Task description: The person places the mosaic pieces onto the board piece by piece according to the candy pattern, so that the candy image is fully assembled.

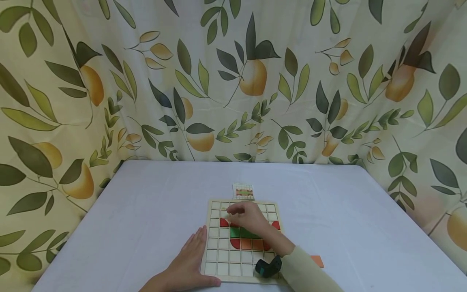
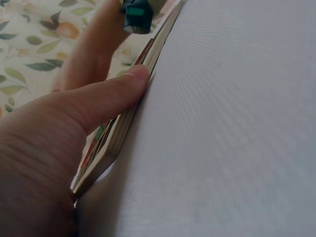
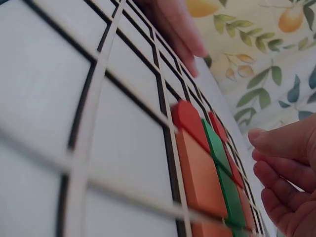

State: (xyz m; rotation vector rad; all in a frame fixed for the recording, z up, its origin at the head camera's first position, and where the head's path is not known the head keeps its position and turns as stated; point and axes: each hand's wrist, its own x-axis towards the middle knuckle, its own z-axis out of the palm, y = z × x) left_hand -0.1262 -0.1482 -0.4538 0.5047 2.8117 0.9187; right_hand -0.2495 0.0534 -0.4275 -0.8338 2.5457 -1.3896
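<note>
A light wooden grid board (image 1: 233,279) lies on the table, with red (image 1: 223,222), green (image 1: 234,232) and orange (image 1: 246,244) tiles in its cells. My left hand (image 1: 186,259) rests against the board's left side with straight fingers, its thumb along the near edge. In the left wrist view that thumb (image 2: 111,98) touches the board's edge. My right hand (image 1: 249,219) hovers over the upper cells and hides some tiles. Its fingers (image 3: 291,168) are loosely bent, thumb near the index finger, and no tile shows between them in the right wrist view.
A small pattern card (image 1: 243,192) lies just beyond the board's far edge. To the right, a loose orange tile (image 1: 317,260) is partly covered by the right sleeve (image 1: 304,269). A leaf-and-fruit curtain (image 1: 233,121) hangs behind the white table (image 1: 153,202).
</note>
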